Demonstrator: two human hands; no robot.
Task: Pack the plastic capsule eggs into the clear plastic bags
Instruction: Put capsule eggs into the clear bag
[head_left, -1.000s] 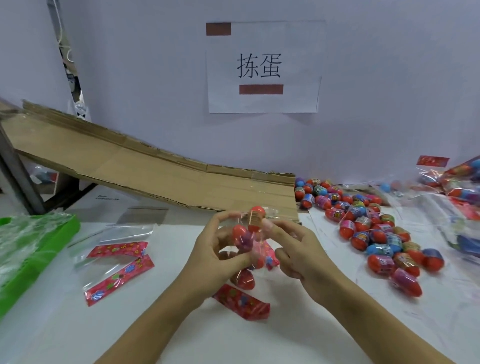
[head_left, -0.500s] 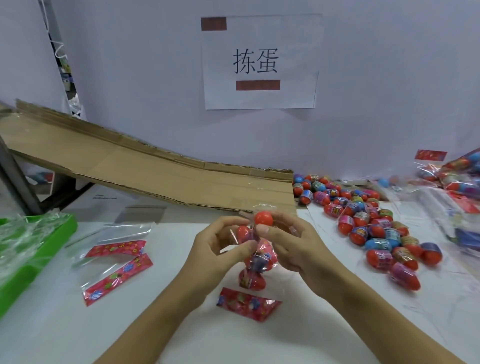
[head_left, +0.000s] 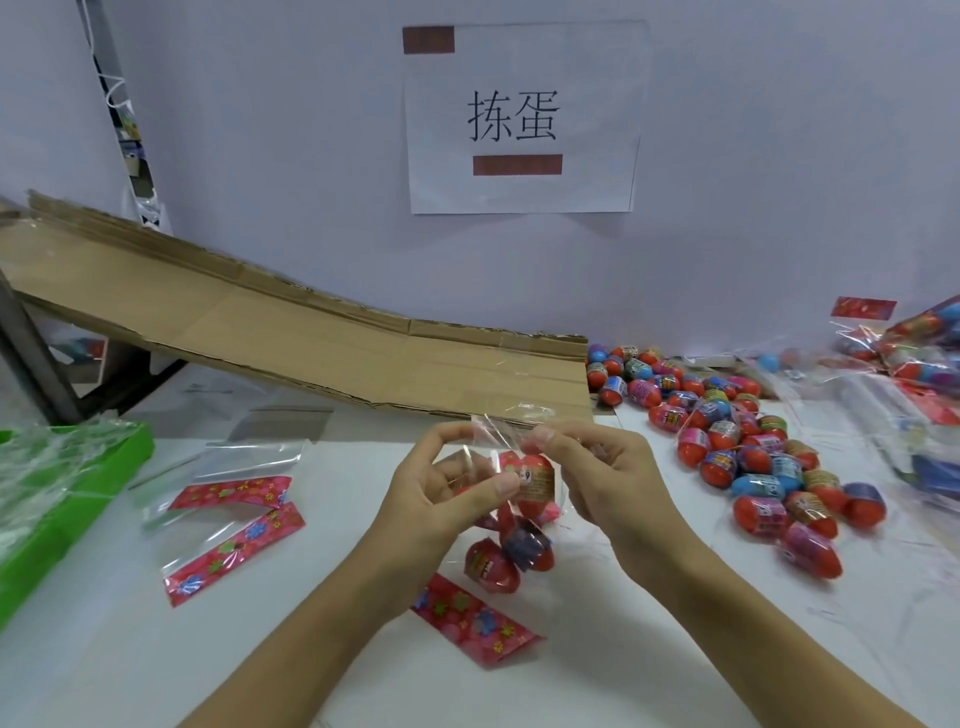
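**Holding a part-filled bag by its mouth, both hands**

Pinching the clear bag (head_left: 511, 499) at its top edge: left hand (head_left: 441, 488) with thumb and forefinger closed on the film, other fingers curled loosely behind it. Right hand (head_left: 597, 467) grips the opposite side of the mouth, fingers bent over the plastic; its fingertips look blurred, so the exact hold is hard to read.

Bag hangs between the hands, above the table (head_left: 311, 649). Inside: one red egg (head_left: 535, 483) high up near the mouth, level with the left thumb; lower down a dark-banded egg (head_left: 524, 543) and another red egg (head_left: 491, 566), touching each other. The bag's bottom seems to rest on or just above the tabletop.

Just in front of the bag, a red flowered header card (head_left: 475, 621) lies flat. To the left, two empty bags (head_left: 234, 525) with the same red strips lie side by side. Farther left, a green tray (head_left: 62, 519) lined with crinkled film.

To the right, a loose pile of eggs (head_left: 737, 447), red, blue and purple, spread over the table. Beyond it at the far right edge, filled bags (head_left: 914, 353) in a heap.

Behind the hands, a cardboard ramp (head_left: 291, 338) slopes down from the left to the table. A paper sign (head_left: 519, 119) is on the wall above it.
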